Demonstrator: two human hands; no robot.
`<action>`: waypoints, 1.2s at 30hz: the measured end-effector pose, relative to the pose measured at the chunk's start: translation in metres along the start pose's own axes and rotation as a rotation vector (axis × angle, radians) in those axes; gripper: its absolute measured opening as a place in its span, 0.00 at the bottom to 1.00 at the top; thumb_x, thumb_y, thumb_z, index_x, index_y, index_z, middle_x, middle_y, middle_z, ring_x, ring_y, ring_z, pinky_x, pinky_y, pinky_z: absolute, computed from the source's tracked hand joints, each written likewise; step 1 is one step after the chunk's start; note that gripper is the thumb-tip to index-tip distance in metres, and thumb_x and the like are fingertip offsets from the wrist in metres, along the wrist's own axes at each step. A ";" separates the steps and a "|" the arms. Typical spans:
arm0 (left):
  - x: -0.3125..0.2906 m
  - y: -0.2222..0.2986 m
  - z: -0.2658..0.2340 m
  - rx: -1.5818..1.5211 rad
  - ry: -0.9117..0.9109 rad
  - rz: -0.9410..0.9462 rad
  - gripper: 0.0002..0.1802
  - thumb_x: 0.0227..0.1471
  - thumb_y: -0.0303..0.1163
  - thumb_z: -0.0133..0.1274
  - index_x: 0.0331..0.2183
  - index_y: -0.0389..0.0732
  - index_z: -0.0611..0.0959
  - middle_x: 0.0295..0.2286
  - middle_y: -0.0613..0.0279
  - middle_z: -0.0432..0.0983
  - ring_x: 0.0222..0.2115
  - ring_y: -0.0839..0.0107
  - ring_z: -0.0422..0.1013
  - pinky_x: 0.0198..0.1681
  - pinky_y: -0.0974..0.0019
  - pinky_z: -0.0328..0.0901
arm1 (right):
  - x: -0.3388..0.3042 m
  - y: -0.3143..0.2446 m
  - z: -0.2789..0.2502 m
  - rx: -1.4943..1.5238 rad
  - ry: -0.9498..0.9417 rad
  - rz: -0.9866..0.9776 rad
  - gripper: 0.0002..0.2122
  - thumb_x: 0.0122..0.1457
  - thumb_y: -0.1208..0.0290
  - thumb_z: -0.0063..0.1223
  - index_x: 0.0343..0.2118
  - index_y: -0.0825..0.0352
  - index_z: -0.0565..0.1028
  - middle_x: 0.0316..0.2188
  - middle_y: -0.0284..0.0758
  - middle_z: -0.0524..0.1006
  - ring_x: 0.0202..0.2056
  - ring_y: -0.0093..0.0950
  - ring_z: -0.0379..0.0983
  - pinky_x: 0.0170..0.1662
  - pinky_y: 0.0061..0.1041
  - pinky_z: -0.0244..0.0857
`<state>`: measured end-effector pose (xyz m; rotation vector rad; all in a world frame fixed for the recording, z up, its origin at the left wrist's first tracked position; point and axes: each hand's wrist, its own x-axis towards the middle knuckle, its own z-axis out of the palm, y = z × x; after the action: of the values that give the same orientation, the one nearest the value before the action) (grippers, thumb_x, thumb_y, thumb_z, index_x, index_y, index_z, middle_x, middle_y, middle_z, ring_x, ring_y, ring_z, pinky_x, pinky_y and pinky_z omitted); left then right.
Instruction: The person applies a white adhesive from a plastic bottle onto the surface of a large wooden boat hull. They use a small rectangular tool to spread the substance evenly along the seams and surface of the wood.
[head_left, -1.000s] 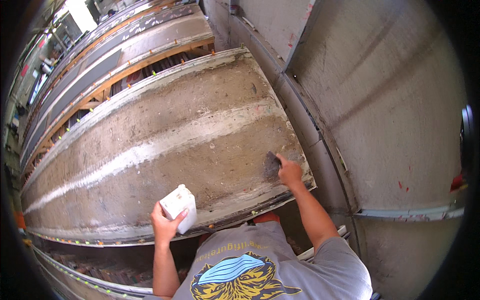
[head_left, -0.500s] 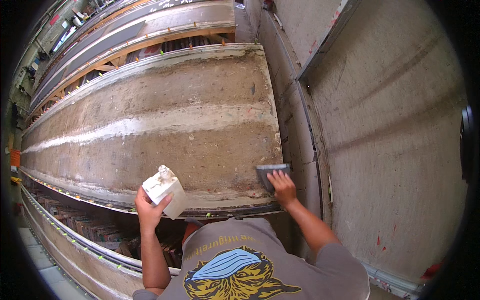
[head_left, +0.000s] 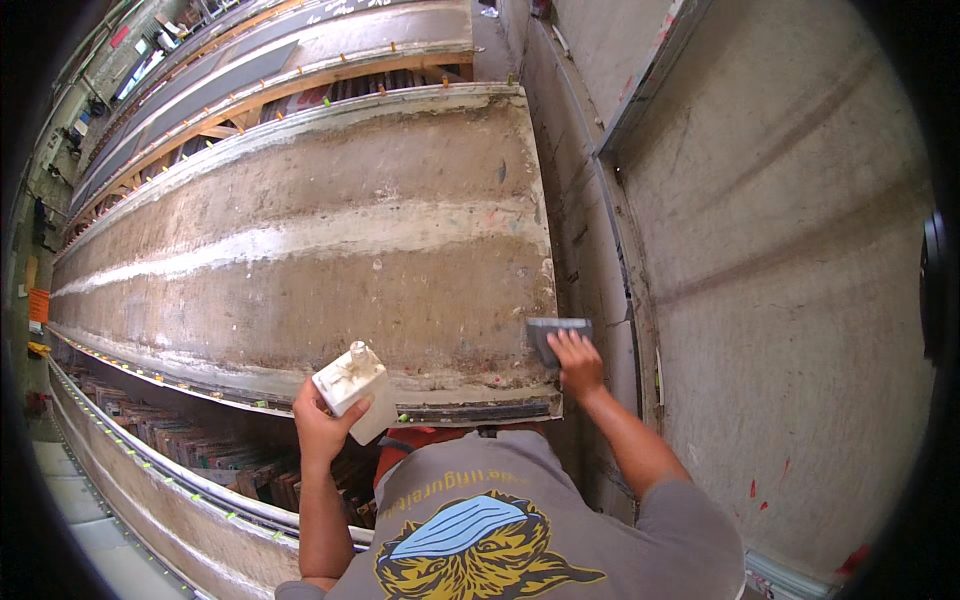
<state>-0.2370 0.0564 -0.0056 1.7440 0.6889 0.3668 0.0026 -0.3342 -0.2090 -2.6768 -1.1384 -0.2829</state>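
My left hand (head_left: 325, 428) is closed round a white square-sided plastic bottle (head_left: 352, 384), tilted, its short neck pointing up and away over the near edge of the long table. Smears mark the bottle's top. At the table's right end, my right hand (head_left: 577, 362) grips a dark grey flat scraper (head_left: 543, 338) with a straight, lighter upper edge. It overlaps the right end edge of the table; whether it touches the surface I cannot tell. Brown stains and pale whitish bands run along the worn tabletop (head_left: 420, 300).
A grey wall (head_left: 780, 300) stands close on the right, past a narrow gap. Another long table (head_left: 390, 30) with a wooden side lies beyond, and a third (head_left: 200, 540) runs at the near left. Stacked frames (head_left: 190, 435) fill the space under the tabletop. Small coloured clips line the edges.
Both hands have shifted slightly right. The scraper has moved right, further over the table's end edge, and the bottle is still in my left hand. The view has shifted a little.
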 end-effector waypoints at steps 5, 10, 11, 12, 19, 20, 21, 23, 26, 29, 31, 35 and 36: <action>0.001 -0.009 0.008 -0.020 -0.024 0.015 0.33 0.41 0.31 0.76 0.47 0.32 0.78 0.42 0.54 0.82 0.44 0.68 0.79 0.48 0.62 0.73 | 0.007 0.002 -0.040 0.117 -0.085 0.037 0.22 0.51 0.80 0.53 0.51 0.60 0.81 0.47 0.40 0.82 0.50 0.39 0.78 0.51 0.41 0.70; 0.001 -0.004 0.020 -0.024 -0.022 0.044 0.33 0.42 0.32 0.76 0.47 0.31 0.78 0.42 0.54 0.82 0.43 0.67 0.79 0.48 0.61 0.73 | 0.131 0.028 -0.006 0.056 0.071 0.050 0.22 0.54 0.77 0.51 0.53 0.58 0.78 0.47 0.37 0.81 0.48 0.39 0.78 0.47 0.41 0.72; 0.001 -0.004 0.022 -0.024 -0.031 0.040 0.33 0.42 0.32 0.76 0.46 0.31 0.78 0.42 0.54 0.82 0.43 0.67 0.79 0.48 0.62 0.73 | 0.138 0.025 0.008 0.058 0.051 0.086 0.23 0.53 0.78 0.51 0.53 0.58 0.78 0.47 0.38 0.82 0.48 0.39 0.78 0.46 0.40 0.73; 0.000 -0.005 0.023 -0.020 -0.039 0.027 0.33 0.42 0.32 0.76 0.46 0.31 0.78 0.42 0.54 0.82 0.43 0.67 0.79 0.48 0.62 0.73 | 0.139 0.016 0.019 0.065 0.024 0.123 0.23 0.52 0.79 0.51 0.53 0.58 0.79 0.47 0.39 0.82 0.48 0.40 0.78 0.46 0.40 0.73; -0.005 -0.022 0.021 -0.048 0.006 0.021 0.32 0.42 0.33 0.76 0.46 0.31 0.78 0.41 0.53 0.83 0.43 0.67 0.79 0.48 0.62 0.73 | 0.023 -0.086 -0.014 0.077 -0.220 -0.125 0.28 0.52 0.73 0.56 0.60 0.59 0.73 0.40 0.39 0.82 0.35 0.36 0.82 0.32 0.39 0.76; -0.006 -0.023 0.019 -0.038 0.008 0.021 0.32 0.42 0.33 0.76 0.46 0.31 0.78 0.41 0.53 0.83 0.43 0.67 0.79 0.48 0.62 0.73 | 0.048 -0.080 -0.026 0.074 -0.363 0.020 0.25 0.55 0.72 0.54 0.59 0.61 0.73 0.37 0.40 0.82 0.33 0.36 0.83 0.31 0.40 0.76; -0.005 -0.022 0.018 -0.030 -0.003 0.004 0.33 0.42 0.32 0.76 0.47 0.31 0.78 0.42 0.53 0.82 0.44 0.67 0.79 0.49 0.62 0.73 | 0.074 -0.061 -0.014 0.007 -0.118 0.016 0.23 0.56 0.71 0.54 0.57 0.62 0.74 0.35 0.39 0.81 0.32 0.35 0.82 0.29 0.37 0.76; -0.005 -0.023 0.014 -0.013 -0.012 -0.030 0.35 0.42 0.30 0.75 0.50 0.31 0.77 0.45 0.54 0.81 0.45 0.66 0.78 0.51 0.60 0.72 | 0.085 -0.050 0.007 -0.171 0.096 -0.014 0.20 0.57 0.71 0.52 0.55 0.62 0.75 0.33 0.36 0.79 0.29 0.32 0.79 0.26 0.32 0.74; -0.007 -0.021 0.011 -0.009 -0.007 -0.036 0.35 0.41 0.30 0.76 0.50 0.32 0.77 0.44 0.54 0.81 0.45 0.66 0.78 0.51 0.61 0.72 | 0.059 -0.090 0.024 -0.435 0.091 -0.152 0.18 0.58 0.67 0.52 0.52 0.60 0.76 0.31 0.32 0.76 0.25 0.26 0.72 0.21 0.23 0.67; -0.006 -0.024 0.009 -0.052 0.060 -0.015 0.32 0.41 0.34 0.77 0.45 0.31 0.79 0.42 0.54 0.83 0.43 0.68 0.79 0.47 0.62 0.74 | 0.030 -0.133 0.004 -0.086 -0.087 -0.383 0.19 0.58 0.66 0.52 0.53 0.60 0.76 0.31 0.33 0.77 0.29 0.28 0.76 0.21 0.26 0.69; -0.007 -0.020 0.007 -0.060 0.061 -0.020 0.32 0.42 0.34 0.77 0.45 0.32 0.79 0.42 0.54 0.83 0.43 0.68 0.79 0.47 0.62 0.74 | 0.061 -0.118 -0.001 -0.019 -0.154 -0.309 0.20 0.57 0.67 0.53 0.53 0.62 0.76 0.32 0.36 0.78 0.30 0.31 0.78 0.21 0.27 0.71; -0.006 -0.022 0.000 -0.016 0.052 -0.011 0.31 0.42 0.34 0.77 0.45 0.32 0.79 0.41 0.55 0.83 0.43 0.69 0.79 0.47 0.62 0.73 | 0.100 -0.103 0.012 -0.244 -0.063 -0.211 0.21 0.57 0.68 0.53 0.54 0.64 0.77 0.38 0.45 0.81 0.32 0.37 0.81 0.22 0.28 0.73; -0.004 -0.025 -0.002 -0.008 0.054 -0.014 0.32 0.42 0.33 0.76 0.47 0.32 0.78 0.42 0.55 0.82 0.43 0.68 0.79 0.48 0.62 0.73 | 0.097 -0.112 0.019 -0.321 -0.055 -0.222 0.21 0.57 0.68 0.53 0.54 0.65 0.77 0.39 0.47 0.82 0.32 0.39 0.81 0.23 0.28 0.73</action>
<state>-0.2474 0.0596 -0.0282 1.7261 0.7368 0.4079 -0.0111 -0.1868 -0.1877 -2.8417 -1.5275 -0.4687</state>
